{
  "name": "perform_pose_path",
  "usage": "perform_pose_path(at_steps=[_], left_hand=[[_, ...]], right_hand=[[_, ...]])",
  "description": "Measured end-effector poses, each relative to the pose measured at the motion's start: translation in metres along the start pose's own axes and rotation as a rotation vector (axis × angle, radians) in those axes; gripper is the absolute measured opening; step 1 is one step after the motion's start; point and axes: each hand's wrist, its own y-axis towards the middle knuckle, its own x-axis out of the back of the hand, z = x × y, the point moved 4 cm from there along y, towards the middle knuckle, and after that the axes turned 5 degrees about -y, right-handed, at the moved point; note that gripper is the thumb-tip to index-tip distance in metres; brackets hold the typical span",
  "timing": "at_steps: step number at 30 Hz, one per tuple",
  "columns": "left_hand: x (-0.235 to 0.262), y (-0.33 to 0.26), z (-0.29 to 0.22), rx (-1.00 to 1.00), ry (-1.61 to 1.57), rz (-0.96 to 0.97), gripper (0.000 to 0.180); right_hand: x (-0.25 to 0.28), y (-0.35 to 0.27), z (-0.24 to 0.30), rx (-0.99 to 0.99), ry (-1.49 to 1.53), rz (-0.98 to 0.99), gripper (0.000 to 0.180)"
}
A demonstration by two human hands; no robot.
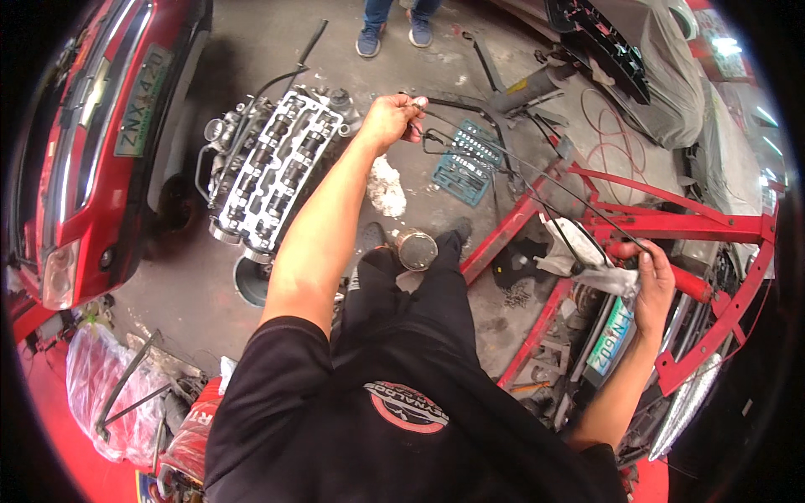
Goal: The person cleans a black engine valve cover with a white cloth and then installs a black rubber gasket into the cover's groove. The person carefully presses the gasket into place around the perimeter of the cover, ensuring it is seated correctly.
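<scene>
My left hand is raised ahead of me, its fingers pinched on one end of a long, thin black cable. The cable slants down to the right, with a bent loop hanging close to my left fingers. Out to the right, my right hand is closed round the cable's other stretch. A crumpled clear plastic wrap lies against those right fingers; whether they grip it too, I cannot tell. Below my left forearm an engine with its camshafts exposed sits on the floor.
A teal socket set lies open on the floor ahead. Red steel frame arms stand at the right. A tin can is between my legs. A red car stands at the left; another person's shoes are at the top.
</scene>
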Motion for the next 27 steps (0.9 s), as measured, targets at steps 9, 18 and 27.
perform_pose_path(at_steps=[9,18,27], left_hand=[[0.040,-0.065,-0.040,0.133,-0.249,0.028,0.050],[-0.086,-0.099,0.020,-0.575,0.653,0.024,0.031],[-0.106,-0.095,0.090,-0.136,1.315,0.036,0.081]], right_hand=[[-0.090,0.030,-0.022,-0.135,0.338,0.108,0.033],[-0.125,0.075,0.145,0.229,0.307,0.296,0.039],[-0.033,0.035,0.175,0.570,0.289,0.316,0.042]])
